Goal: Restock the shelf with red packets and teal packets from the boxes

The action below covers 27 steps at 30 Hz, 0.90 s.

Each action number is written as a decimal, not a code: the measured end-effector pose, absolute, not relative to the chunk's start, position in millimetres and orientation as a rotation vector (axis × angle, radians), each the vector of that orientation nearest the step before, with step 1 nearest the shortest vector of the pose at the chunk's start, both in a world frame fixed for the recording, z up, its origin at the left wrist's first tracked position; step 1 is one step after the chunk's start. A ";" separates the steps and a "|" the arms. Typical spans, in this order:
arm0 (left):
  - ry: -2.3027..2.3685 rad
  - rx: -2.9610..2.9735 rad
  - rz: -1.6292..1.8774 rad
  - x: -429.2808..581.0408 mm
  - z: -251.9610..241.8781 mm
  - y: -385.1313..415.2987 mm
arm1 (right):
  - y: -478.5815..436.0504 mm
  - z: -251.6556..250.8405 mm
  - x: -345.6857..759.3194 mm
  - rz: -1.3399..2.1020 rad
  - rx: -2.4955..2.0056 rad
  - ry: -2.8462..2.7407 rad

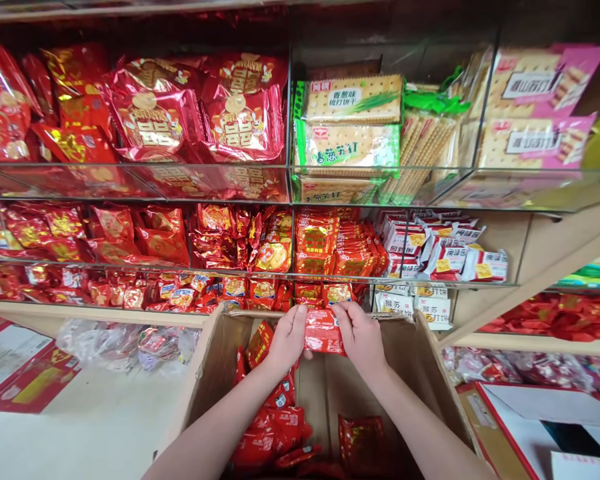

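My left hand [286, 337] and my right hand [361, 335] together grip a stack of small red snack packets [323, 331], one hand on each end. They hold it over the far end of an open cardboard box [210, 373], just below the lowest clear bin of red packets [325, 257]. More red packets [275, 427] lie loose inside the box.
Clear acrylic shelf bins hold red foil bags [155, 117], green cracker packs [347, 127], pink cracker packs [535, 107] and white packets [445, 253]. A plastic bag of sweets [125, 343] lies left of the box. Red-edged cartons [485, 420] stand at the right.
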<state>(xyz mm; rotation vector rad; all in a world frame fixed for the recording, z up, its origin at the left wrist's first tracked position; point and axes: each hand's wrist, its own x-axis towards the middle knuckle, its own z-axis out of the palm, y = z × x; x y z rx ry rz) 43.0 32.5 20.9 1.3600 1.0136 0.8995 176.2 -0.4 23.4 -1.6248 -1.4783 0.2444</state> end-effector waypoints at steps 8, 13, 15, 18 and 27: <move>1.014 1.330 0.897 40.3 18.2 29.5 | 0.2 14.8 175.8 0.271 -1.577 -1.511; 1.012 1.348 0.892 39.0 16.5 29.2 | -0.7 12.9 176.8 0.323 -1.537 -1.496; 1.011 1.352 0.883 37.8 14.5 29.0 | -2.4 12.6 176.4 0.343 -1.530 -1.486; 1.001 1.357 0.855 35.7 11.9 28.9 | -5.4 12.1 175.4 0.364 -1.541 -1.475; 0.997 1.380 0.844 34.6 12.5 27.8 | -8.0 9.1 174.5 0.366 -1.539 -1.464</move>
